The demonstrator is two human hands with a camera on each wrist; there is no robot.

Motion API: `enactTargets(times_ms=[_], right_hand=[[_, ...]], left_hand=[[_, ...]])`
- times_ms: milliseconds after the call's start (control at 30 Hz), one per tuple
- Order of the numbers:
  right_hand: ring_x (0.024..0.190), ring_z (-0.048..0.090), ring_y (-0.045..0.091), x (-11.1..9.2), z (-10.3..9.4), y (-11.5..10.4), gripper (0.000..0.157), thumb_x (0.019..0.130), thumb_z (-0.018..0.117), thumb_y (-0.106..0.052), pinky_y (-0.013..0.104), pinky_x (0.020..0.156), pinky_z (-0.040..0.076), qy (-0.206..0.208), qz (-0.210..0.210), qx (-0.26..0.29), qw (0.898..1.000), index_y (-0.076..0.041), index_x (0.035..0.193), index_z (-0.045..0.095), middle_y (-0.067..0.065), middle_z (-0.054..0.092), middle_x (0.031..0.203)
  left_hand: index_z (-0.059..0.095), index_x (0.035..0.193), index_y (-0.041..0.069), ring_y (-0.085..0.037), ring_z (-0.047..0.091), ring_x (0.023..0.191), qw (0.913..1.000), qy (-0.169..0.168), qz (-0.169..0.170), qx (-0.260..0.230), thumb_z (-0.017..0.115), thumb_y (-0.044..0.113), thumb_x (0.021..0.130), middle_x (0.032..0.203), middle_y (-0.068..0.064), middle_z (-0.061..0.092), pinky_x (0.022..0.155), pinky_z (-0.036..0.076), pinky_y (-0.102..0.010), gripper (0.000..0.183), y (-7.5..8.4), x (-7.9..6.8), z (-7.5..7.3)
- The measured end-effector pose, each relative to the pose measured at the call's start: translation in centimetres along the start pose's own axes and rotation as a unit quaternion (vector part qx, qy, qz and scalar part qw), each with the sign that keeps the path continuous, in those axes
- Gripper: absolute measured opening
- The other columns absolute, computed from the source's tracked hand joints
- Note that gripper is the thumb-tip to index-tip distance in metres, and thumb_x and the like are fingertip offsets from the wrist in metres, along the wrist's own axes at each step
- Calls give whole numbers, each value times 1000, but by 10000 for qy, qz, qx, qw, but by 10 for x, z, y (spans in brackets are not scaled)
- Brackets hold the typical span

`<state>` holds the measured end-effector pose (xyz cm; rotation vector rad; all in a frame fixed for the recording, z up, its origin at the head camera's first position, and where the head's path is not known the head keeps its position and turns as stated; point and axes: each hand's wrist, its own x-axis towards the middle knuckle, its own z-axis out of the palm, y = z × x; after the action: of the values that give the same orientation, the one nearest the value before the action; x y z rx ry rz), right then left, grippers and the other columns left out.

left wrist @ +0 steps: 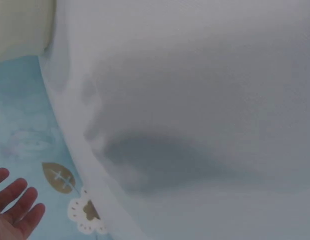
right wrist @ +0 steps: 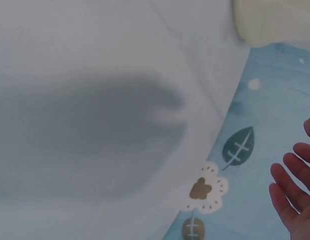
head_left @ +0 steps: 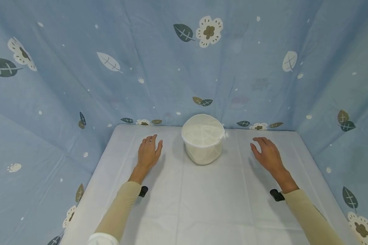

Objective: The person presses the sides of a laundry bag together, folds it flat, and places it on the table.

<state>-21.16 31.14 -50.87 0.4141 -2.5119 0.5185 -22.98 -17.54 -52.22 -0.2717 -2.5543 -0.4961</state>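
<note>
A cream mesh laundry bag (head_left: 203, 139), round like a drum, stands near the back edge of the table with its netted top facing up. A small white zipper pull (head_left: 225, 135) shows on its right side. My left hand (head_left: 148, 152) hovers left of the bag, fingers relaxed and holding nothing. On the other side, my right hand (head_left: 267, 153) is held apart from the bag, its fingers loosely bent around nothing. Part of the bag's side (left wrist: 22, 27) enters the left wrist view at the top left, and the right wrist view has it at the top right.
A white cloth covers the table (head_left: 214, 204), with faint fold lines and the shadows of both arms. Blue curtains (head_left: 159, 61) printed with leaves and flowers hang behind and at both sides. Black wrist devices (head_left: 143, 191) sit at both sleeves.
</note>
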Motion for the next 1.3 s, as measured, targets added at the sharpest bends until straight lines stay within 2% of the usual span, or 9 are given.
enactTargets(times_ms=[133,467,833,1133,1300], right_hand=[[91,58,35,7,1,-8,30,87,68,-14,51,76,49,-27,66,106,9999,4,110,63,20,61,106],[90,58,32,25,5,-28,29,88,67,-16,49,74,50,-83,58,331,9994,1,112,63,17,61,106],[99,58,32,43,15,-53,33,96,56,-26,51,79,50,-473,555,653,9952,-2,118,61,17,59,117],[99,58,28,56,25,-73,37,99,51,-30,47,79,52,-548,611,1118,9903,-2,121,59,15,59,117],[99,58,26,62,32,-81,40,100,48,-33,45,83,51,-666,724,1421,9849,-2,124,56,14,60,115]], left_hand=[[58,121,-4,-39,57,98,9999,71,27,-124,52,31,97,110,-24,60,80,48,-50,43,7,6,2],[62,116,-2,-36,56,96,9989,-3,-60,-465,50,30,98,107,-20,61,80,48,-48,39,27,19,4],[65,110,-2,-33,58,92,9972,59,57,-745,53,26,96,101,-18,63,77,50,-44,34,57,32,14],[63,114,-2,-29,58,90,9933,-156,-204,-1124,50,27,98,100,-15,62,74,51,-42,36,76,38,22],[61,118,-1,-26,58,92,9870,-476,-583,-1420,46,29,99,103,-12,61,76,51,-40,39,85,43,26]])
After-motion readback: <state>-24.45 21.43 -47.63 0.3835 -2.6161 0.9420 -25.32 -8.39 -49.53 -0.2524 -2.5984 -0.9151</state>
